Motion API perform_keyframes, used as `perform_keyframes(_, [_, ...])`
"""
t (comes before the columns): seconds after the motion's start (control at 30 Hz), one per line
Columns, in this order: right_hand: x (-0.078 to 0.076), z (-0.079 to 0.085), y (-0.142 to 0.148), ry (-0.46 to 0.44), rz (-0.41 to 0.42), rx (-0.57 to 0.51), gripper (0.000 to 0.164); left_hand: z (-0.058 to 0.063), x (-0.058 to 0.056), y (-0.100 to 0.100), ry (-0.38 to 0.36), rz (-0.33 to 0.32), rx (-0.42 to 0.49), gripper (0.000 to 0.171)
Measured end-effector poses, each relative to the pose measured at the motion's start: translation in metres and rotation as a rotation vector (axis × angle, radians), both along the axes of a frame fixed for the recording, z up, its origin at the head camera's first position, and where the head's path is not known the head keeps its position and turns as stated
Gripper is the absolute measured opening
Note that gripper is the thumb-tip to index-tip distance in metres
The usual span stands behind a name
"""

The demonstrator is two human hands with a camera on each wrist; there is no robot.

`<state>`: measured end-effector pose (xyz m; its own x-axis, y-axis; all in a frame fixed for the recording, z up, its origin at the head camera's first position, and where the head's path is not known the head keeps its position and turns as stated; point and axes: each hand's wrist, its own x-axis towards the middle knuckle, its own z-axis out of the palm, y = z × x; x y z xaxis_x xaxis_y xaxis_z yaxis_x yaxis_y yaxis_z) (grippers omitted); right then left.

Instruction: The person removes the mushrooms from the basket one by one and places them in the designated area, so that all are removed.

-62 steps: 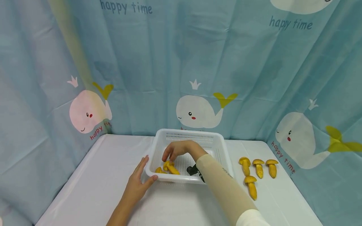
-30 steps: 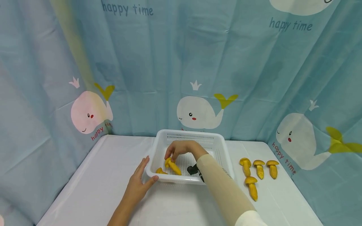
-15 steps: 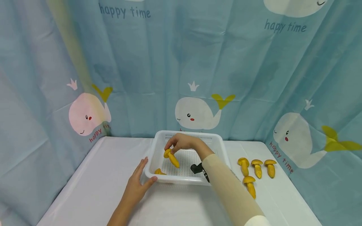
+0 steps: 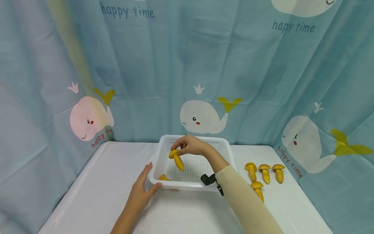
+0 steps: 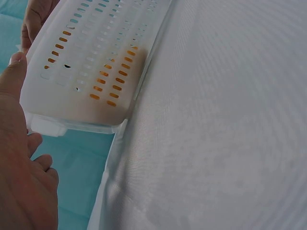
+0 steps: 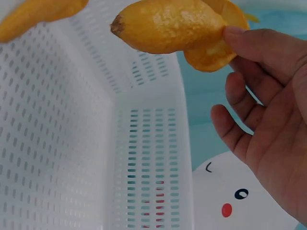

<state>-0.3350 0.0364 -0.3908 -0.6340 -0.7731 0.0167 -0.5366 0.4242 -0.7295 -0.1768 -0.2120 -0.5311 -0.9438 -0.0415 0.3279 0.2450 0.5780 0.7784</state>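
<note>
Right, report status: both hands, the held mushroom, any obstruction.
Right hand pinching yellow mushroom, clear of basket floor. Left hand at basket's near-left corner. Second mushroom inside. Nothing visibly blocking the held one.

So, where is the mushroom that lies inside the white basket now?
In the head view, the mushroom lies in the near left corner of the white basket, close to the left hand.

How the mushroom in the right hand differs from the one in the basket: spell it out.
The held mushroom is pinched in the right hand; the basket mushroom is gripped by neither hand.
The held mushroom is raised, its stem slanting down; the basket mushroom lies in the near left corner of the basket.
In the head view the held mushroom shows cap and stem; the basket mushroom is partly hidden by the rim.
Both are yellow-orange.
</note>
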Motion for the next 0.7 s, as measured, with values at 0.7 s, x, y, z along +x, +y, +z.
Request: perform_keyframes(0.7, [0.049, 0.014, 0.047, 0.070, -0.283, -0.172, 0.024, 0.000, 0.000, 0.000, -0.017, -0.012, 0.014, 0.089])
